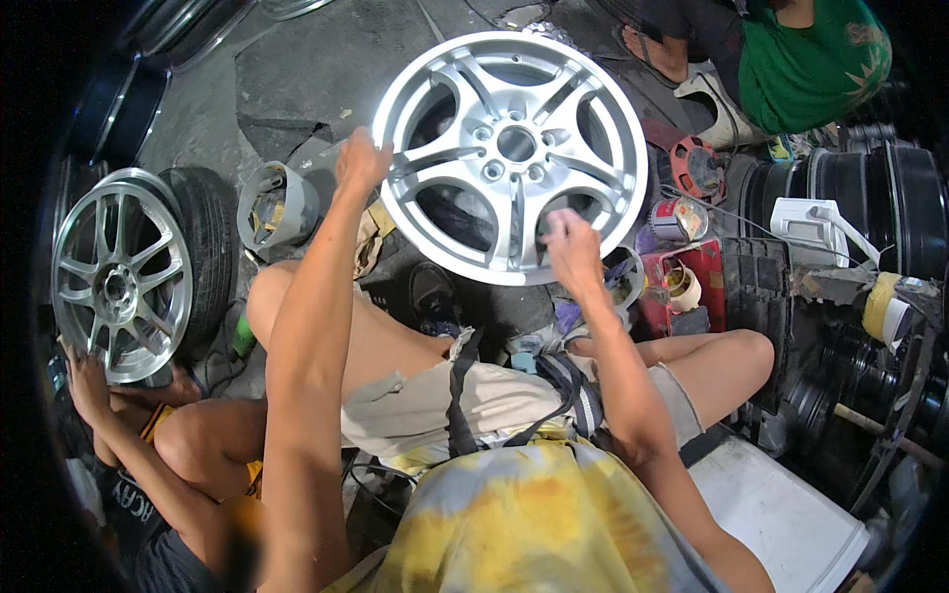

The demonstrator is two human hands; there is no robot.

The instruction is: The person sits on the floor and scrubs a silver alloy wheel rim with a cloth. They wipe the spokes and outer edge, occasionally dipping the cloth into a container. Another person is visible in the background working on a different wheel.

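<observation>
A silver alloy wheel rim [435,159] with several split spokes and a round centre hole stands tilted in front of my knees. My left hand [364,163] is closed on its left outer edge. Over the lower right of the rim, beside a spoke, is my right hand [573,242], its fingers bent together and slightly blurred. Whatever those fingers may hold is hidden.
At the left a co-worker's hand [87,385] touches another silver rim [69,232] beside a tyre [206,257]. A grey bucket [304,203] is nearby. To the right are tin cans [682,219], black rims [840,193] and a person in green [811,69].
</observation>
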